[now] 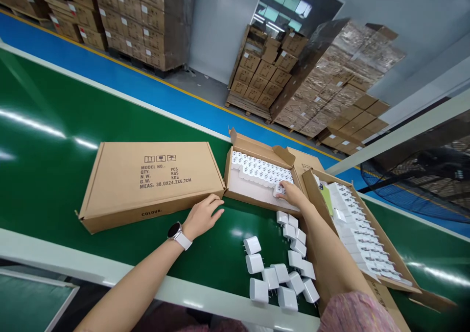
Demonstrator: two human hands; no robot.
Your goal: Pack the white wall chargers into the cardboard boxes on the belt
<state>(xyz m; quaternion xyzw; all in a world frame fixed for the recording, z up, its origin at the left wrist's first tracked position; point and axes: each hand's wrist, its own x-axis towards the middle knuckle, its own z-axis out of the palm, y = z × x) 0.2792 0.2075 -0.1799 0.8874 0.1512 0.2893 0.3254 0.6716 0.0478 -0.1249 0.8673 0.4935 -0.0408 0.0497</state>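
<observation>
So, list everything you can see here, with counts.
Loose chargers: about fifteen, white, on the belt.
Packed chargers: many, white, in rows inside both open boxes.
Open cardboard boxes: two, brown, on the belt.
Closed cardboard box: one, brown, on the belt.
Conveyor belt: one, green, under the boxes.
Pallet stacks of cartons: several, brown, on the floor beyond.
Fan: one, black, far right.
Watch: one, white strap, left wrist.
Left hand: one, against the closed box.
Right hand: one, on a charger in the open box.
</observation>
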